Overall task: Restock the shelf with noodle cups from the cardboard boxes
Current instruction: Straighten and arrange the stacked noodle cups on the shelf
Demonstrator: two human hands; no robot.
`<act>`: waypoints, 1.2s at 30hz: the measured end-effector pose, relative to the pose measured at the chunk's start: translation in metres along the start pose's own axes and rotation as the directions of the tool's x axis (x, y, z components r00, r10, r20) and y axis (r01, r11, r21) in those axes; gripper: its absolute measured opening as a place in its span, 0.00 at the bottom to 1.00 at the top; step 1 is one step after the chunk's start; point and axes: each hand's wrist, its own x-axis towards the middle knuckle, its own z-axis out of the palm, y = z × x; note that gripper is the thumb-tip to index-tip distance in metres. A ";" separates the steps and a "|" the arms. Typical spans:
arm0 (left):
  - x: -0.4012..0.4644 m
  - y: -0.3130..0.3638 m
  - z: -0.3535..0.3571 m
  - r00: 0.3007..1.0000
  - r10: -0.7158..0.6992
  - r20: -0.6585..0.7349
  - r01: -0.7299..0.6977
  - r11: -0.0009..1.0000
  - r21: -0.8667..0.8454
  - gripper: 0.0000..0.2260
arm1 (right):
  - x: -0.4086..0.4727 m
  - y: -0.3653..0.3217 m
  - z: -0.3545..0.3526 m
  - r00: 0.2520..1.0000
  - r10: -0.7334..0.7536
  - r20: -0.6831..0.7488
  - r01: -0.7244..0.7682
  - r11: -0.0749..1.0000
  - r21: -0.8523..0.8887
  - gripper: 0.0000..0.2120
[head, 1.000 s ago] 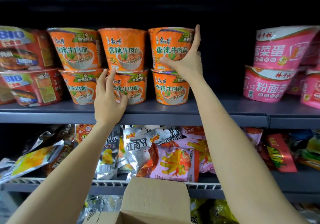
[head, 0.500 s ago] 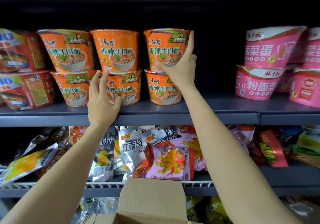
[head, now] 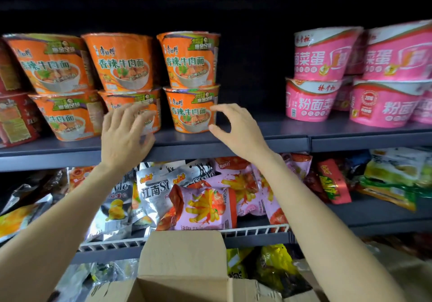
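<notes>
Several orange noodle cups stand two high on the dark shelf (head: pixel 233 141). The rightmost stack has a top cup (head: pixel 189 60) and a bottom cup (head: pixel 190 112). My right hand (head: pixel 236 131) hovers empty beside the bottom cup, with fingers and thumb loosely curved and apart from it. My left hand (head: pixel 126 135) is spread in front of the middle bottom cup (head: pixel 138 105) and holds nothing. The flap of a cardboard box (head: pixel 184 255) rises at the bottom centre.
Pink noodle cups (head: pixel 313 98) are stacked at the right of the same shelf, with a dark gap between them and the orange ones. Red cups (head: pixel 14 117) stand at the far left. Snack bags (head: pixel 201 206) fill the wire-fronted shelf below.
My right hand has let go of the top right cup and dropped to the level of the bottom cup. My left hand has drawn back slightly. The view has shifted right.
</notes>
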 end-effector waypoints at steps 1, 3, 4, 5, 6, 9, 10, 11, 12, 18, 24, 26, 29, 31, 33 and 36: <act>0.005 0.016 -0.003 0.998 0.054 0.026 -0.052 0.997 -0.061 0.14 | -0.011 0.008 -0.011 0.999 -0.049 0.025 0.050 0.996 -0.075 0.16; 0.021 0.058 -0.006 0.984 0.140 0.113 -0.114 0.972 -0.207 0.13 | -0.029 0.025 -0.033 0.997 -0.075 0.033 0.079 0.983 -0.166 0.11; 0.032 0.081 -0.004 0.971 0.172 0.167 -0.123 0.956 -0.267 0.13 | -0.035 0.034 -0.045 0.998 -0.064 0.007 0.064 0.981 -0.183 0.10; 0.042 0.105 -0.001 0.956 0.188 0.223 -0.113 0.943 -0.312 0.14 | -0.039 0.044 -0.056 0.998 -0.053 -0.041 0.045 0.981 -0.189 0.10; 0.053 0.128 0.004 0.942 0.182 0.280 -0.078 0.935 -0.346 0.14 | -0.040 0.053 -0.067 0.994 -0.037 -0.104 0.017 0.982 -0.189 0.10; 0.086 0.187 0.028 0.907 0.087 0.412 0.106 0.900 -0.423 0.17 | -0.035 0.090 -0.101 0.951 0.075 -0.299 -0.146 0.964 -0.221 0.13; 0.097 0.203 0.037 0.900 0.050 0.433 0.168 0.877 -0.450 0.19 | -0.031 0.104 -0.109 0.934 0.131 -0.332 -0.220 0.944 -0.245 0.17; 0.108 0.216 0.048 0.892 0.015 0.451 0.226 0.851 -0.475 0.20 | -0.024 0.117 -0.116 0.917 0.190 -0.350 -0.289 0.923 -0.255 0.20; 0.118 0.226 0.059 0.885 -0.016 0.465 0.274 0.826 -0.493 0.22 | -0.016 0.130 -0.120 0.898 0.252 -0.362 -0.351 0.906 -0.238 0.25; 0.169 0.255 0.117 0.828 -0.066 0.557 0.477 0.604 -0.639 0.37 | 0.028 0.180 -0.123 0.815 0.417 -0.403 -0.468 0.883 -0.032 0.40; 0.182 0.272 0.157 0.816 -0.152 0.557 0.568 0.388 -0.726 0.38 | 0.017 0.206 -0.094 0.865 0.174 -0.471 -0.387 0.827 -0.407 0.38; 0.182 0.273 0.167 0.823 -0.177 0.539 0.560 0.414 -0.718 0.36 | 0.020 0.208 -0.093 0.874 0.153 -0.462 -0.376 0.815 -0.442 0.37; 0.182 0.272 0.173 0.840 -0.166 0.517 0.526 0.482 -0.701 0.34 | 0.020 0.210 -0.092 0.884 0.157 -0.440 -0.361 0.827 -0.431 0.35; 0.181 0.273 0.175 0.843 -0.155 0.516 0.509 0.543 -0.668 0.33 | 0.020 0.211 -0.094 0.890 0.174 -0.421 -0.357 0.839 -0.410 0.32; 0.181 0.273 0.176 0.841 -0.177 0.512 0.495 0.635 -0.593 0.33 | 0.024 0.213 -0.097 0.889 0.235 -0.392 -0.365 0.881 -0.301 0.31; 0.180 0.269 0.180 0.815 -0.217 0.537 0.524 0.672 -0.524 0.32 | 0.036 0.219 -0.104 0.882 0.300 -0.363 -0.377 0.911 -0.164 0.30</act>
